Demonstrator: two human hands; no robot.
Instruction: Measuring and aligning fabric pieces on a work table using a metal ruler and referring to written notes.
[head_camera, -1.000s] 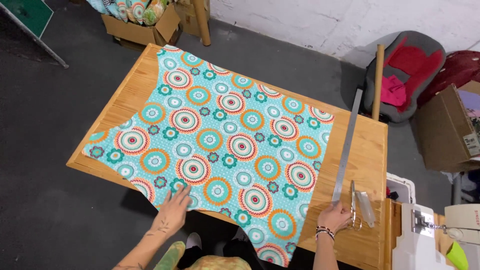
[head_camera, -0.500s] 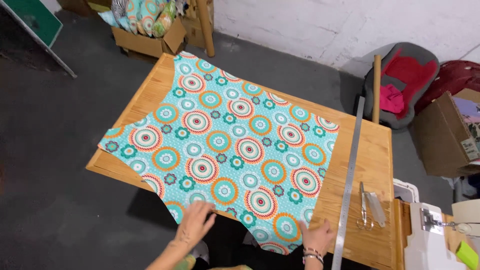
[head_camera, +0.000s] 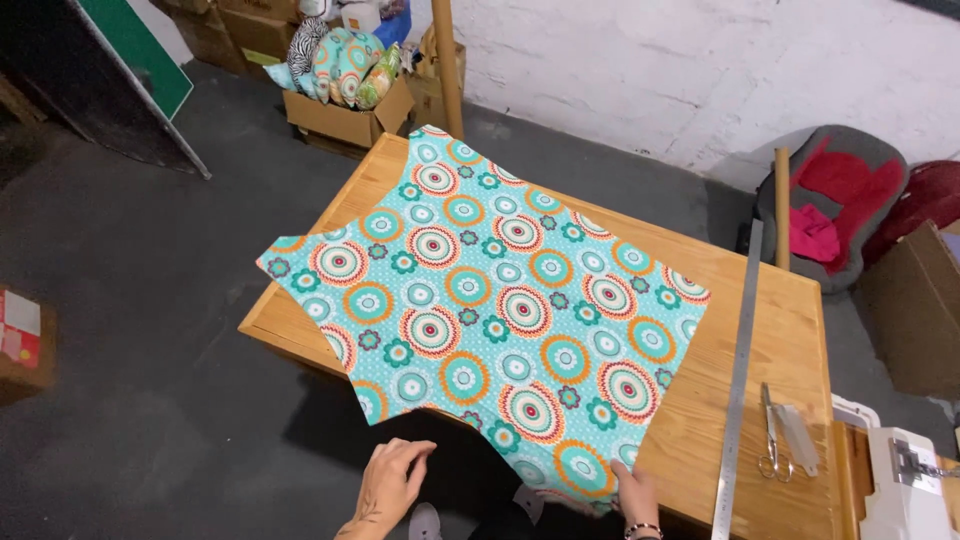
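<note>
The fabric (head_camera: 490, 310) lies spread on the counter (head_camera: 800, 330) — thin, limp, likely to slide, best held by its edges. Right hand (head_camera: 635, 497) pinches its near corner; left hand (head_camera: 388, 478) hovers open beside it.

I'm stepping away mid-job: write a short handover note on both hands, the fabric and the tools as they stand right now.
Left hand: open, fingers spread, off the near table edge, just short of the fabric; not holding anything.
Right hand: on the fabric's near corner, at the table edge; whether it pinches or only presses is unclear.
Fabric: spread flat, patterned side up, left and near parts overhanging the table.
Tools: long metal ruler lies on bare wood right of the fabric; scissors beside it, untouched. White sewing machine at far right.
Done: fabric laid out. Left: no cut or marking visible yet.
</note>
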